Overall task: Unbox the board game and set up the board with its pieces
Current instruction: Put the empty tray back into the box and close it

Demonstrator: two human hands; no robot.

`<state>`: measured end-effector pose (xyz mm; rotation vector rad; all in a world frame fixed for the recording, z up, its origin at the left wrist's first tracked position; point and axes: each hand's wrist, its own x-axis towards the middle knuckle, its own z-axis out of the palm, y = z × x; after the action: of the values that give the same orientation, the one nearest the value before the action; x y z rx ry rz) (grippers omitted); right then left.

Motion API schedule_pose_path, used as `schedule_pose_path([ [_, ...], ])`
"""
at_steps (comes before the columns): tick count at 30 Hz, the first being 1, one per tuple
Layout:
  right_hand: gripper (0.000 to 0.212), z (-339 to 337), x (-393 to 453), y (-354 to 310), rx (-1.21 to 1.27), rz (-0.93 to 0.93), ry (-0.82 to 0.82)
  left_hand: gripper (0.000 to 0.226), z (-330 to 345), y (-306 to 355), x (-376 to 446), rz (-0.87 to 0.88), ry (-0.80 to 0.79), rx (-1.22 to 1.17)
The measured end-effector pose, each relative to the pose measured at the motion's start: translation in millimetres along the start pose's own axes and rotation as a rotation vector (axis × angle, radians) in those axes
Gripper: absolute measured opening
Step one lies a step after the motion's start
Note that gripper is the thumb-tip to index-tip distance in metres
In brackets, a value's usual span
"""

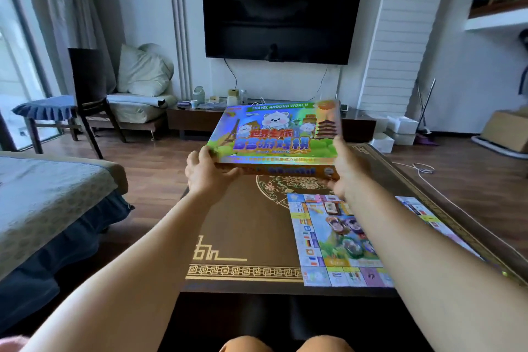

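Both arms reach forward and hold the box (275,134) in the air above the far part of the desk (228,226), its lid facing up and tilted a little toward the camera. The lid is bright and shiny, printed with white cartoon bears, towers and the words TRAVEL AROUND WORLD along its far edge. The left hand (207,171) grips the near left corner, thumb on the lid's edge and fingers curled under the bottom. The right hand (344,168) grips the near right corner the same way, thumb along the side of the lid and fingers wrapped beneath. The board (334,240) already lies unfolded and flat on the right half of the desk, below the right forearm, which hides part of it; small flag squares run round its border and a colourful picture fills its middle. The desk is dark brown with gold line patterns and a round ornament under the box. A bed (48,200) with a patterned cover stands to the left, apart from the desk. On the far wall hangs a dark TV (281,6) over a low cabinet (200,117) that carries small jars and cups. A dark chair (90,88) stands at the left near a window, with cushions behind it. The person's knees (285,344) show at the bottom edge
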<state>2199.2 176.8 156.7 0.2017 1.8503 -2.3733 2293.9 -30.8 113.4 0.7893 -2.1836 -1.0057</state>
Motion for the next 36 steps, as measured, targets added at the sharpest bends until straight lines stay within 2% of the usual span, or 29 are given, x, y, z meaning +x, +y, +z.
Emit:
schedule_pose_path([
  [3, 0.040, -10, 18, -1, -0.021, -0.007, 0.033, 0.056, 3, -1, 10, -0.021, -0.057, -0.141],
  [5, 0.036, -13, 37, 1, -0.012, -0.041, 0.089, 0.048, 15, 1, 19, -0.002, -0.080, -0.152],
  [10, 0.025, -7, 99, 20, -0.080, -0.067, 0.188, 0.051, 64, -3, 52, -0.019, -0.071, -0.148],
  [18, 0.034, 28, 276, 74, -0.307, -0.107, 0.208, 0.051, 199, -38, 164, -0.104, -0.045, -0.045],
  [25, 0.043, 49, 406, 136, -0.499, 0.000, 0.140, 0.047, 310, -85, 244, -0.178, -0.080, -0.068],
  [36, 0.047, 58, 524, 177, -0.599, 0.121, 0.176, 0.059, 411, -109, 323, -0.348, -0.214, 0.025],
])
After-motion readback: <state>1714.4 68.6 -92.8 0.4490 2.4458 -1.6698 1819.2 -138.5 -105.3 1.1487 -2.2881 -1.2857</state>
